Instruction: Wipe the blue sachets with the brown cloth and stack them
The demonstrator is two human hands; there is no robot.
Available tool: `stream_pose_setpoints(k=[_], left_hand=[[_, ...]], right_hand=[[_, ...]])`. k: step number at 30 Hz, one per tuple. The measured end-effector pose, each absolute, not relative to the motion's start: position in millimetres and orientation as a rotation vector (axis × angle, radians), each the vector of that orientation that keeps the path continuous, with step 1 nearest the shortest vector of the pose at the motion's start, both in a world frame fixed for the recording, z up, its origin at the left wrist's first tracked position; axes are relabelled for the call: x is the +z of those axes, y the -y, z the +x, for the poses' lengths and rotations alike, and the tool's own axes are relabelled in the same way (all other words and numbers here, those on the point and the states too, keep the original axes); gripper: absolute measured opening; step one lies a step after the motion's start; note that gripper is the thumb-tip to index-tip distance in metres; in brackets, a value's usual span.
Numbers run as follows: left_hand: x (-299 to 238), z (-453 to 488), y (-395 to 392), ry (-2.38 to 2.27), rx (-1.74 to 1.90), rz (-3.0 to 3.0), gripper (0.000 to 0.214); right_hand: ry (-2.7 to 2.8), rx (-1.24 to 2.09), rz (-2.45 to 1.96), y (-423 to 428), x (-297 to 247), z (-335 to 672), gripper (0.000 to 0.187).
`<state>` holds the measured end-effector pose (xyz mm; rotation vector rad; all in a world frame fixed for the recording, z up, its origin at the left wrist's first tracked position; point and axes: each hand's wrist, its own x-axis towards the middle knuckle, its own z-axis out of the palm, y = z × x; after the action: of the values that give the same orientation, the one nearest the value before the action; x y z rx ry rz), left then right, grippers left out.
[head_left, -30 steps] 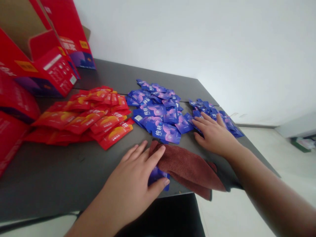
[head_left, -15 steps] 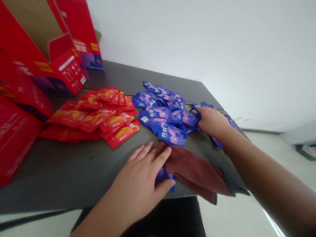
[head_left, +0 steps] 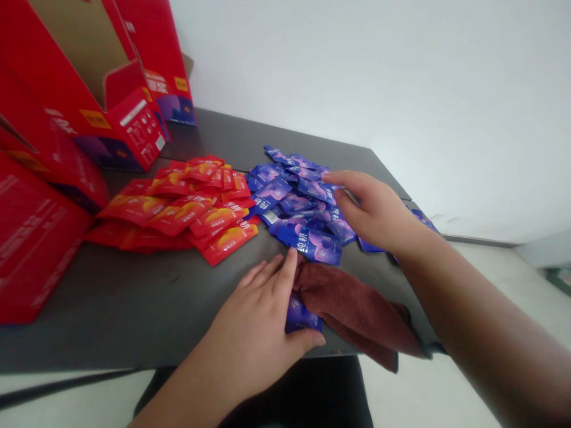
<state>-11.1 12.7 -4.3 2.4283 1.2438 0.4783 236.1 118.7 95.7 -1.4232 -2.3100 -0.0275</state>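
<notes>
My left hand (head_left: 261,324) lies palm down near the table's front edge, fingers stretched and thumb apart. Under its thumb side a blue pouch (head_left: 302,312) shows in part, lying flat. A brown cloth (head_left: 357,306) touches the pouch and hangs over the edge on the right. Above the right side of a heap of blue pouches (head_left: 285,205) is my right hand (head_left: 372,205), index finger and thumb apart, with nothing visible between them; its other fingers are hidden. A few more blue pouches (head_left: 423,220) lie partly behind the right wrist.
Left of the blue heap lies a pile of red pouches (head_left: 178,202). Red cartons (head_left: 138,128) stand at the left, one with an open top. The grey table (head_left: 134,291) meets a white wall (head_left: 357,65) at the back.
My right hand has moved left from the heap's right edge and its pinch on a blue pouch has opened. Pouches on the heap have shifted. The left hand stays on its pouch.
</notes>
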Motion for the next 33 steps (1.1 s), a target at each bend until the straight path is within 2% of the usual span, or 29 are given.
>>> stream_pose_setpoints(k=[2, 4, 5, 9, 11, 14, 16, 20, 22, 25, 29, 33], left_hand=[[-5, -11, -13, -1.246, 0.470, 2.417, 0.131], [-4, -11, -13, -1.239, 0.464, 2.407, 0.136], [-4, -11, -13, -1.231, 0.461, 2.400, 0.137], [-3, -10, -14, -1.205, 0.459, 2.384, 0.138], [-3, -9, -13, -1.208, 0.465, 2.391, 0.137], [-4, -9, -10, -1.215, 0.487, 2.406, 0.128], [-5, -11, -5, -1.188, 0.508, 2.419, 0.117], [-6, -15, 4, -1.144, 0.527, 2.464, 0.098], [-6, -16, 6, -1.145, 0.516, 2.477, 0.100], [-5, -17, 6, -1.143, 0.473, 2.476, 0.115], [-6, -17, 5, -1.169, 0.449, 2.484, 0.133], [-8, -19, 4, -1.172, 0.441, 2.493, 0.137]], right_hand=[[2.271, 0.251, -1.392, -68, 97, 231, 0.034], [2.429, 0.436, -1.374, -21, 88, 224, 0.040], [2.450, 0.452, -1.432, -2, 80, 221, 0.042], [2.402, 0.492, -1.587, 30, 45, 219, 0.025], [2.327, 0.543, -1.602, 32, 37, 222, 0.025], [2.243, 0.596, -1.545, 34, 41, 224, 0.047], [2.282, 0.706, -1.439, 39, 50, 220, 0.054], [2.443, 0.908, -1.384, 46, 60, 206, 0.028], [2.485, 0.913, -1.438, 44, 59, 201, 0.021], [2.507, 0.849, -1.489, 36, 55, 201, 0.018], [2.469, 0.608, -1.589, 16, 45, 209, 0.018], [2.481, 0.376, -1.644, -8, 37, 220, 0.022]])
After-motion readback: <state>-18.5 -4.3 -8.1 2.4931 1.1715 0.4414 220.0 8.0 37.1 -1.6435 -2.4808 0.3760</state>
